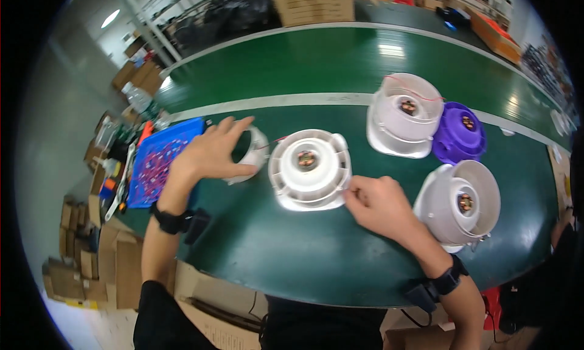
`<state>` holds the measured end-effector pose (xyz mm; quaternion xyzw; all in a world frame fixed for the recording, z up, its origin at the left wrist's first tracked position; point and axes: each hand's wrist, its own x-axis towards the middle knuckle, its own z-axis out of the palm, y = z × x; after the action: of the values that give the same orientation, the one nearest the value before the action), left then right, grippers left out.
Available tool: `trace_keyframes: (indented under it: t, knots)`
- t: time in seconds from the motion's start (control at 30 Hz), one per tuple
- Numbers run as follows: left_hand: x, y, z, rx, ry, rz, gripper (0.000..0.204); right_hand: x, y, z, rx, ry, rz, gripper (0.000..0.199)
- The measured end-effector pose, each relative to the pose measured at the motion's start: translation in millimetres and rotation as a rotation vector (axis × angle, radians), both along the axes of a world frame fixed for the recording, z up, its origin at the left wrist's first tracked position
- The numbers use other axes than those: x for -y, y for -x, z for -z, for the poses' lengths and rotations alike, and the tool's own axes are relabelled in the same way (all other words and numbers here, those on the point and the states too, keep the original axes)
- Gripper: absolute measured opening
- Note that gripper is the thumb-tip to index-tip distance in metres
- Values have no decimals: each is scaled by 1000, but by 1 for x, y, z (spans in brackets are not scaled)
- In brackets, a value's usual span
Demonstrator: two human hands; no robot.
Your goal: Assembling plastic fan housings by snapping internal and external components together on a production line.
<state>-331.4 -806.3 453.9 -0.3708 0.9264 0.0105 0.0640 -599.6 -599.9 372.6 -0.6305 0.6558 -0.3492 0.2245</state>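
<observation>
White fan housing [310,167] at 9 o'clock of right hand [377,204], fingers [354,195] pinching its rim.
Round, ribbed, copper-cored; left hand [210,155] spread, cupping white ring [252,152].

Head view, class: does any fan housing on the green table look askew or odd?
Yes: the white round plastic fan housing at the table's right edge lies tipped on its side, unlike the upright white housing between the left hand and right hand.

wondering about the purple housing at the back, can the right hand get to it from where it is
Probably yes: the right hand is on the near white housing, and bare green table lies between it and the purple housing.
</observation>
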Motion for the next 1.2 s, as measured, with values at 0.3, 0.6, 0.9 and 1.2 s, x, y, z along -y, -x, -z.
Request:
trace_keyframes:
  t: [0.3, 0.6, 0.9, 1.2]
  knots:
    - [33, -10, 2, -308, -179, 115, 107, 3, -6, -14, 22, -49, -11, 17]
    - [-8, 20, -47, -492, -372, 328, 107, 1, -2, -7, 30, -42, -13, 18]
    - [-44, 79, -38, -187, -141, 732, 102, 2, -4, -9, 31, -51, -5, 18]
    - [-54, 111, -64, -76, -144, 240, 93, 1, -4, -10, 29, -44, -39, 19]
